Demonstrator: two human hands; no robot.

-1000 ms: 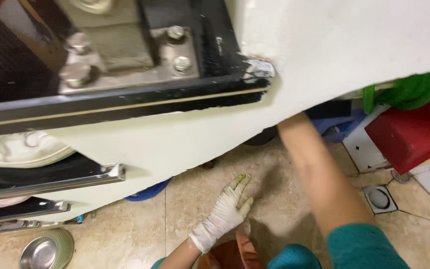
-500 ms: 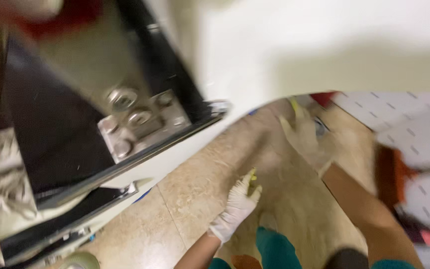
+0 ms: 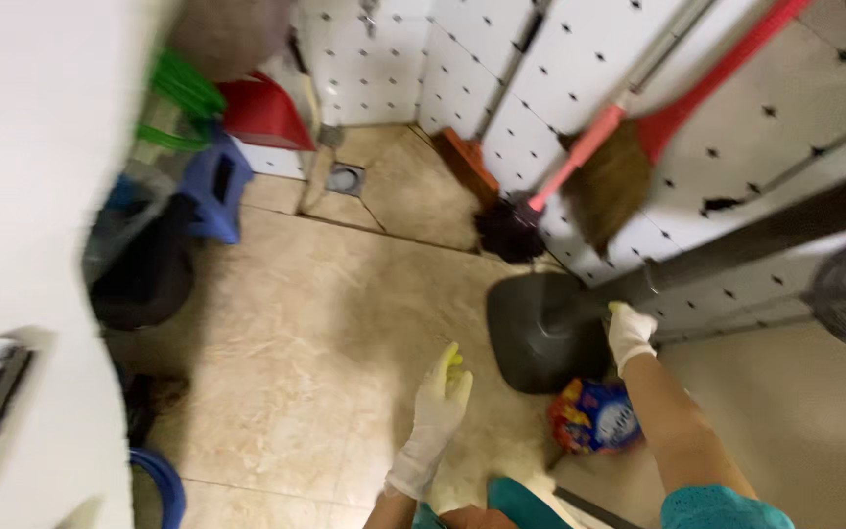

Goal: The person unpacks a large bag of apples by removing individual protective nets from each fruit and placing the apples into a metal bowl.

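My left hand [image 3: 436, 411], in a white glove with yellow-stained fingertips, hovers open over the beige tiled floor [image 3: 296, 323] and holds nothing. My right hand [image 3: 630, 335], also gloved, is closed on the neck of a dark grey fan stand, where its pole [image 3: 766, 230] meets the round base [image 3: 540, 331]. The base is tipped up on the floor against the white tiled wall [image 3: 580, 59]. A colourful blue plastic packet [image 3: 596, 416] lies just below that base, beside my right forearm.
A broom with a red and pink handle [image 3: 629, 147] leans on the wall. A floor drain [image 3: 344, 179] sits in the corner. At the left are a blue stool [image 3: 213, 193], red dustpan [image 3: 261, 113], black tub [image 3: 144, 274] and a white appliance side [image 3: 22, 176].
The view has swung from the white appliance to the tiled corner. My right hand has come out from behind the appliance and taken hold of the fan stand. My left hand stays open over the floor.
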